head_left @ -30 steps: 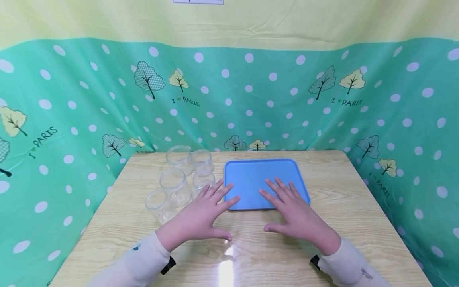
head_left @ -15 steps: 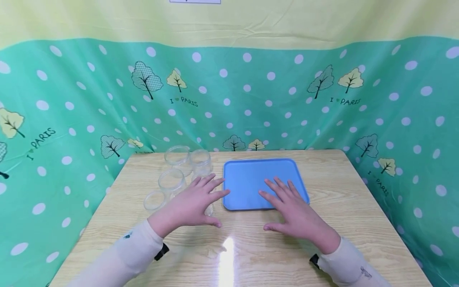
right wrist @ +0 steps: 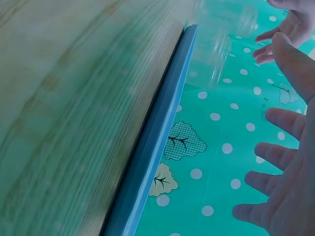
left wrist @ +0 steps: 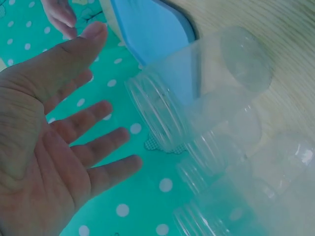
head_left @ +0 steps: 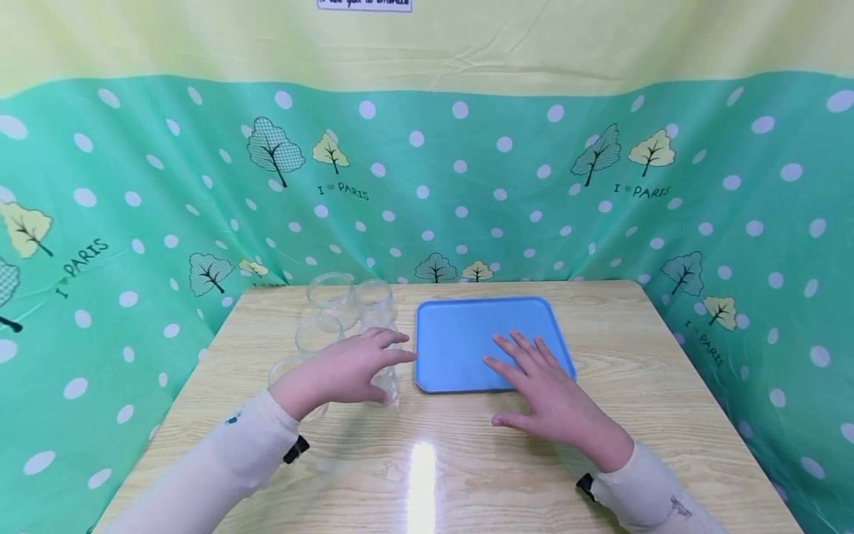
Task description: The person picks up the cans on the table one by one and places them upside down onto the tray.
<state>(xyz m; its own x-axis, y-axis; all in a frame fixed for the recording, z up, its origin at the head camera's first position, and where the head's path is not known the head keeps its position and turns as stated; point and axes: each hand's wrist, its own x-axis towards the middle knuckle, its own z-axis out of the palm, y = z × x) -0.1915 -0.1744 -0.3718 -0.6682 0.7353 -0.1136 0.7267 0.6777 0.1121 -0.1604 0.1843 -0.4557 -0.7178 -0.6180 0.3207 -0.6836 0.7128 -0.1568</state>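
Several clear, lidless jars with threaded necks stand upright on the left of the table. A wide jar (head_left: pixel 331 293) and a smaller jar (head_left: pixel 374 297) are at the back. My left hand (head_left: pixel 340 371) hangs over the front ones with fingers spread, partly hiding them. In the left wrist view the nearest jar (left wrist: pixel 197 93) stands just off the fingertips, with nothing in the palm. To the right lies a blue rectangular tray (head_left: pixel 460 345). Over its front right part my right hand (head_left: pixel 550 393) is held with fingers apart, holding nothing.
The wooden table (head_left: pixel 467 475) carries a bright light reflection at its front. A green dotted cloth (head_left: pixel 460 170) with tree prints hangs along the back and both sides. Black bands (head_left: pixel 296 449) show at both wrists.
My left hand has moved left and slightly away from me, from beside the tray's left edge to over the front jars. My right hand stays nearly where it was.
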